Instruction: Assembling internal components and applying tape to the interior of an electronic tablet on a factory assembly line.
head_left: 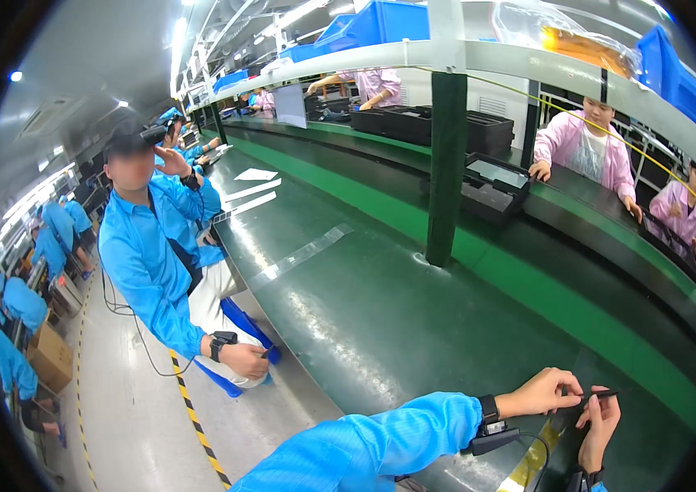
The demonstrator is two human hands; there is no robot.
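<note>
My left hand (543, 394) reaches over the green table with its fingers curled into a pinch. Close by its fingertips is a thin black stick-like piece (607, 394), too small to name exactly. My right hand (598, 428) grips this piece between thumb and fingers, just above the tabletop. Whether my left fingertips also hold its near end, or something smaller, is hidden. Both wrists wear black bands, and a cable runs from a black device (494, 441) on the left one.
Yellow tape (532, 461) lies on the green table (381, 328) beside my hands. A dark post (446, 172) rises from it. Beyond run a conveyor and a black tray (491, 189). A seated person in blue (151, 246) is at left; people in pink work across the line.
</note>
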